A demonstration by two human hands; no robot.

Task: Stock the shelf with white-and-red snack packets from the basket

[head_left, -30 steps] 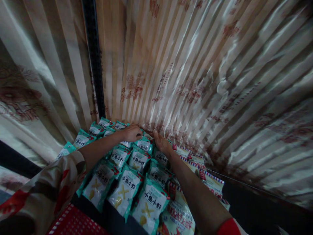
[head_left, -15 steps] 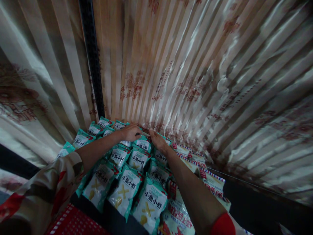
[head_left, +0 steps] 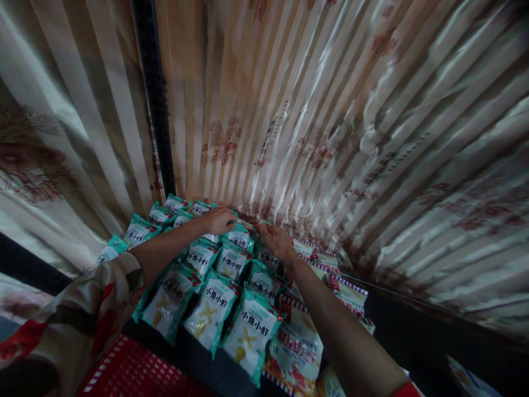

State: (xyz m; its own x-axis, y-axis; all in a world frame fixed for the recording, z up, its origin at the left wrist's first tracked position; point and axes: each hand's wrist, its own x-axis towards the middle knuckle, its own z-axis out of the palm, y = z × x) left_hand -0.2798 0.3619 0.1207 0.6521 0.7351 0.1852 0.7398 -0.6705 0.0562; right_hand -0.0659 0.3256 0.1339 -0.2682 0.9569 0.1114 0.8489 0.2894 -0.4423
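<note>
Red basket (head_left: 136, 366) and pleated curtain (head_left: 243, 105) flank teal packets (head_left: 211, 306); hands (head_left: 219, 220) (head_left: 276, 241) apart, grip too dim to tell.

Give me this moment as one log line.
left hand: at rear teal-edged bags, grip unclear | right hand: at rear teal-edged bags, grip unclear | alongside: striped-edge bags | front: red basket

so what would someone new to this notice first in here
The pale pleated sheeting with reddish-brown prints fills most of the upper view. Below it, rows of teal-and-white snack bags stand out near the centre, with the left hand and right hand towards their far end. A red perforated basket shows at the bottom, left of centre.
</note>
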